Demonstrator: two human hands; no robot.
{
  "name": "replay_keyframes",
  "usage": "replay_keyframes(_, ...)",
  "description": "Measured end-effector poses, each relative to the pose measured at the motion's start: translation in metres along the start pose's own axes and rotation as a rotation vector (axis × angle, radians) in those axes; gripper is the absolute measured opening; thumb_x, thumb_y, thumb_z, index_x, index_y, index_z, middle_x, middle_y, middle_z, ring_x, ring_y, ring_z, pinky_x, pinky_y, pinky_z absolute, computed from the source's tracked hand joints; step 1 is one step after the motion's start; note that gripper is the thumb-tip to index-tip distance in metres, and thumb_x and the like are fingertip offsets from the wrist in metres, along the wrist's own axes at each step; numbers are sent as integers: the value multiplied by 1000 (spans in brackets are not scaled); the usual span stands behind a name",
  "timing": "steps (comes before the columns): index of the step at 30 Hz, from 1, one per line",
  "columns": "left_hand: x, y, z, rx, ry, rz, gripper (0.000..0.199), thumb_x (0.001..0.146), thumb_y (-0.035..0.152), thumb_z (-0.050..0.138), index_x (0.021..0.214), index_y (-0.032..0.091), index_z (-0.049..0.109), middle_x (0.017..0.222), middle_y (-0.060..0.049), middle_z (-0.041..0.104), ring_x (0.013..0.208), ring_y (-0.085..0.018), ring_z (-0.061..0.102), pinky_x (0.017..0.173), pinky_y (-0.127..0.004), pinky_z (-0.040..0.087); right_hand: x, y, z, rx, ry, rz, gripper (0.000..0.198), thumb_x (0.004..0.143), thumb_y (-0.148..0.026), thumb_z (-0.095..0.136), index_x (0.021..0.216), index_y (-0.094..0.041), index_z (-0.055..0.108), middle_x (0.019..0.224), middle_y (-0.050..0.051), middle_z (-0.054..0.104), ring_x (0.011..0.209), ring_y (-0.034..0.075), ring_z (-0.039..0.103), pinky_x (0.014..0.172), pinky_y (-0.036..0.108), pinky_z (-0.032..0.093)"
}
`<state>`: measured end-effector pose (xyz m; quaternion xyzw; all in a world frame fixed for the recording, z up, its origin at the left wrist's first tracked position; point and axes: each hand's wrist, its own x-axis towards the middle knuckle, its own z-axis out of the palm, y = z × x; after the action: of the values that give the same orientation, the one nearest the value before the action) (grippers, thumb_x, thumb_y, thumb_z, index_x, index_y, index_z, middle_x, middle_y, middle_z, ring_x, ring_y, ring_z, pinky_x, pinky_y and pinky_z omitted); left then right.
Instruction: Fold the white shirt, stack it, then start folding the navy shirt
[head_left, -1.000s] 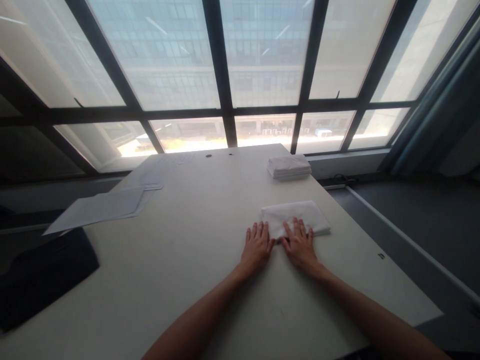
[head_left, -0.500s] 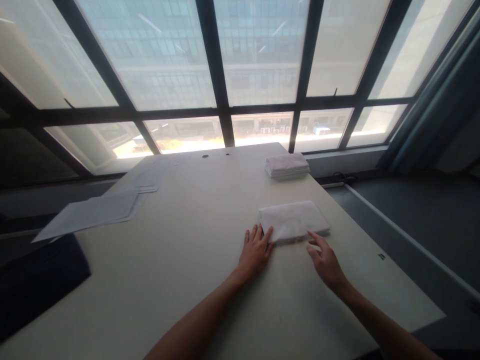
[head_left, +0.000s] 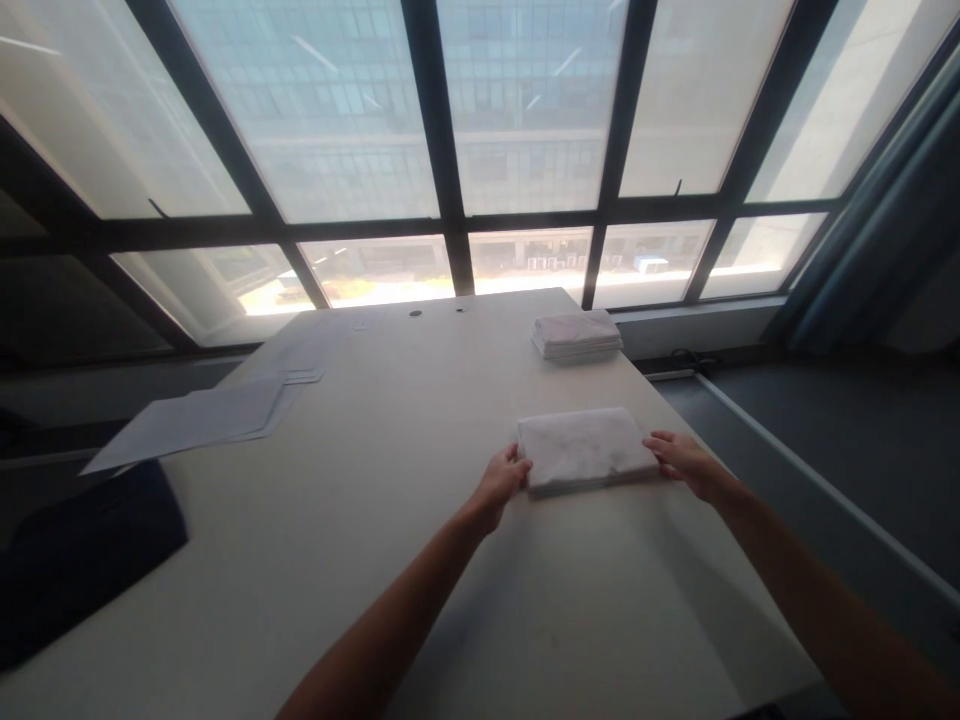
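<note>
The white cloth [head_left: 585, 448], already folded, is pinched at its ends by a half-closed left hand [head_left: 504, 477] and right hand [head_left: 686, 464], apart from the far folded stack [head_left: 577, 335]

And across the far side, dark window frames [head_left: 448, 150] slice up the bright panes, a glassy building [head_left: 525, 90] looming beyond! Over on the right hangs a blue-grey curtain [head_left: 862, 230], and below it stretches the grey floor [head_left: 795, 410], a pale strip [head_left: 810, 475] running diagonally over it. Out left, white papers [head_left: 187, 425] overlap along the edge of the white table [head_left: 375, 450], and near them sits a dark blue item [head_left: 90, 560], too blurred to name. At the table's far end, a small dark disc [head_left: 415, 314]!
</note>
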<state>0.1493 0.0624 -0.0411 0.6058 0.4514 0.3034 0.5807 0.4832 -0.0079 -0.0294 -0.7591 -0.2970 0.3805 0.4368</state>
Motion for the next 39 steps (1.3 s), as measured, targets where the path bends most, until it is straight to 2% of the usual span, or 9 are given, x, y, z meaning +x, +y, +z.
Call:
replay_keyframes(3, 8, 14, -5, -76, -48, -91, 32, 82, 37, 66, 101, 11, 69, 88, -9, 71, 78, -18, 67, 71, -27, 52, 5, -8, -4, 87, -161, 87, 23, 76, -32, 73, 89, -14, 71, 81, 9, 72, 64, 17, 65, 55, 25, 50)
replay_keyframes(6, 14, 20, -2, 1, -53, -139, 20, 80, 30, 64, 88, 12, 68, 82, -7, 69, 72, -18, 64, 66, -27, 49, 9, -5, -4, 124, -300, 63, 22, 78, -34, 72, 85, -13, 71, 81, 10, 73, 64, 16, 64, 54, 24, 49)
replay_keyframes(9, 17, 17, 8, 173, 39, -84, 17, 81, 22, 62, 94, 13, 67, 94, -9, 71, 82, -20, 64, 76, -30, 50, 12, 2, -1, 163, -381, -21, 28, 81, -35, 69, 96, -11, 73, 91, 11, 75, 72, 18, 67, 60, 26, 52)
replay_keyframes(13, 18, 4, 21, 351, 205, 53, 21, 86, 25, 59, 104, 15, 59, 110, -12, 67, 100, -22, 62, 93, -35, 48, 8, 5, 4, 218, -367, -134, 41, 80, -30, 71, 116, -13, 66, 107, 12, 75, 89, 22, 71, 71, 27, 56)
replay_keyframes(17, 21, -1, 27, 52, 124, 181, 39, 91, 28, 55, 128, 18, 44, 123, -12, 64, 109, -20, 63, 97, -32, 48, 3, 0, 8, 247, -341, -131, 58, 80, -33, 71, 133, -21, 53, 123, 13, 69, 92, 24, 71, 68, 31, 58)
replay_keyframes(21, 30, -2, 27, -287, 81, 94, 62, 89, 31, 62, 141, 20, 31, 121, -13, 66, 101, -22, 67, 90, -34, 54, 10, -2, 14, 326, -381, -157, 63, 77, -32, 74, 135, -28, 51, 124, 9, 68, 91, 24, 70, 66, 31, 59)
replay_keyframes(25, 48, -4, 25, -386, 118, 44, 70, 85, 32, 70, 142, 20, 32, 117, -13, 67, 95, -21, 68, 84, -34, 55, 23, -7, 17, 365, -424, -166, 65, 75, -30, 74, 137, -29, 52, 122, 7, 69, 87, 22, 69, 62, 27, 56)
replay_keyframes(31, 99, 24, 17, -357, 115, 75, 75, 82, 37, 74, 144, 22, 35, 106, -10, 68, 78, -17, 64, 70, -30, 55, 65, -44, 12, 387, -371, -224, 68, 71, -27, 75, 136, -31, 55, 118, 4, 70, 81, 18, 66, 61, 24, 53)
replay_keyframes(39, 211, 94, 6, -224, 113, 139, 59, 85, 33, 69, 140, 26, 50, 118, -10, 65, 86, -19, 63, 70, -31, 55, 164, -122, 13, 383, -217, -433, 77, 62, -30, 80, 136, -27, 58, 111, 6, 70, 77, 17, 63, 61, 27, 53)
